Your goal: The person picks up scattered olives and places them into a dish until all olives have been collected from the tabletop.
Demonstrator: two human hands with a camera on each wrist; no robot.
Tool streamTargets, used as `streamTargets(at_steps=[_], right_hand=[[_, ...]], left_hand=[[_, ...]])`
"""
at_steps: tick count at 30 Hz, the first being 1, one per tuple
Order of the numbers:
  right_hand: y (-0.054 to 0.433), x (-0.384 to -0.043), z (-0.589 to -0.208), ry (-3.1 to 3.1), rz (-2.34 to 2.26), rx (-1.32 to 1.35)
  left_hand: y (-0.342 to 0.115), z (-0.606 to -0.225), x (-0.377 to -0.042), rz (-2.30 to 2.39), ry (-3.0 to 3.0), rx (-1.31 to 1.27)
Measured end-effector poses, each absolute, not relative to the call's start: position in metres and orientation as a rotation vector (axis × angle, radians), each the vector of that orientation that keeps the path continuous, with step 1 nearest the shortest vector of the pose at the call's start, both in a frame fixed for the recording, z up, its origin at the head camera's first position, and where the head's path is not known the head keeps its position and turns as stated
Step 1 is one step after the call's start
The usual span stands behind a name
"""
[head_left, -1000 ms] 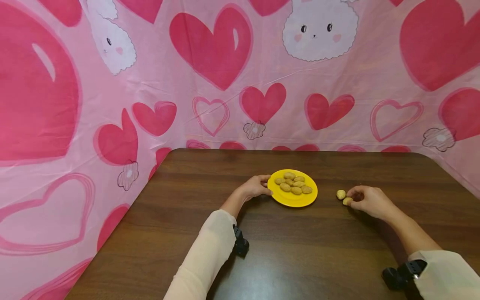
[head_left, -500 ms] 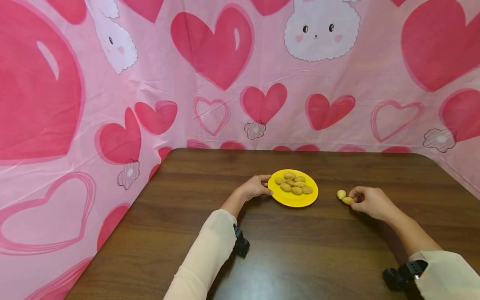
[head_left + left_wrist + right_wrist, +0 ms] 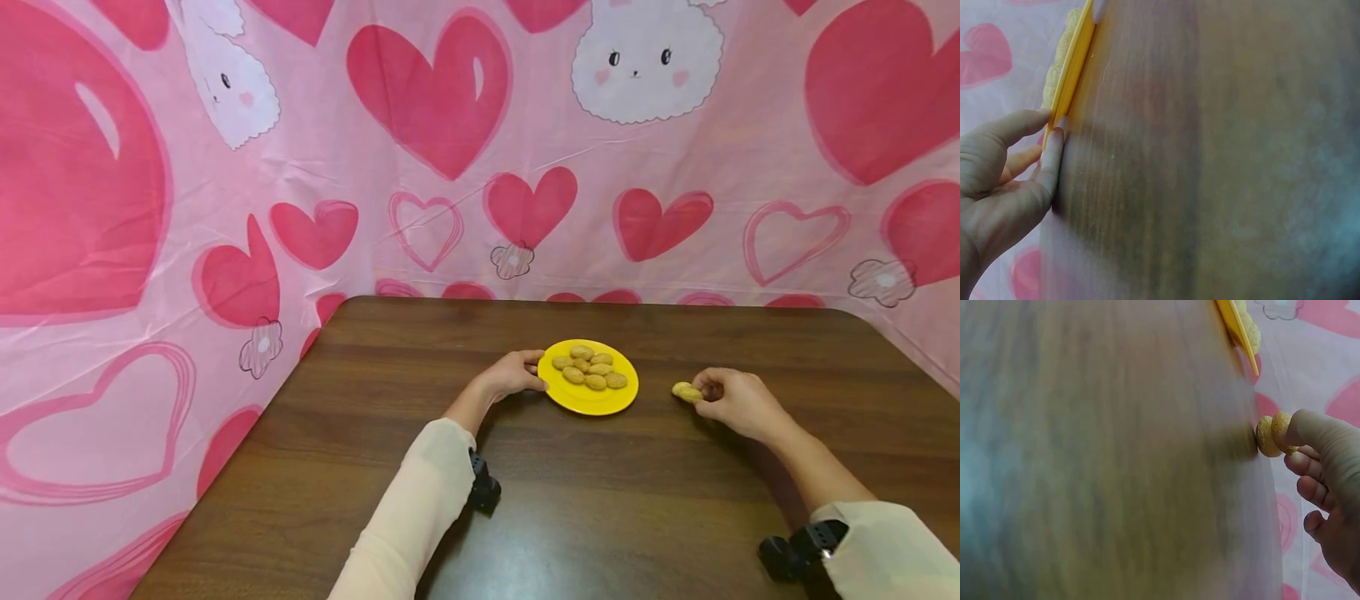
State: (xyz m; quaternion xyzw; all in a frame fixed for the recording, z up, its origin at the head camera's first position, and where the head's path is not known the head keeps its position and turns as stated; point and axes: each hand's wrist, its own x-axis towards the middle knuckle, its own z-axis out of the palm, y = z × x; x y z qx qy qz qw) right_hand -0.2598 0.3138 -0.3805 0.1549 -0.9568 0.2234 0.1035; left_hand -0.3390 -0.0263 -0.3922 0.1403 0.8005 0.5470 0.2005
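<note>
My left hand (image 3: 512,375) pinches the left rim of a round yellow plate (image 3: 587,404), fingers and thumb on either side of the edge in the left wrist view. Several oval, rough, tan nut-like pieces (image 3: 573,376) lie grouped on the plate. To the right of it, my right hand (image 3: 742,402) pinches one such nut-like piece (image 3: 1281,430) between thumb and fingertips. A second nut-like piece (image 3: 1265,437) sits on the table right against the held one, and the two overlap in the head view.
The brown wooden table (image 3: 600,500) reaches back to a pink cloth (image 3: 450,225) printed with hearts and rabbits, which also hangs along the left side. Black wrist cameras (image 3: 484,483) are strapped at both sleeves.
My right hand has lifted the nearer nut-like piece slightly and moved it back over the other one. My left hand stays on the plate, which has not moved.
</note>
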Motion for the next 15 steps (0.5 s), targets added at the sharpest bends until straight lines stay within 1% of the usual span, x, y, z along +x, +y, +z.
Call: streamTargets(at_steps=[15], right_hand=[[0.292,-0.268,-0.376,-2.804,0.721,0.478]], left_hand=[[-0.026,-0.389,-0.338,1.541,2.222,0.383]])
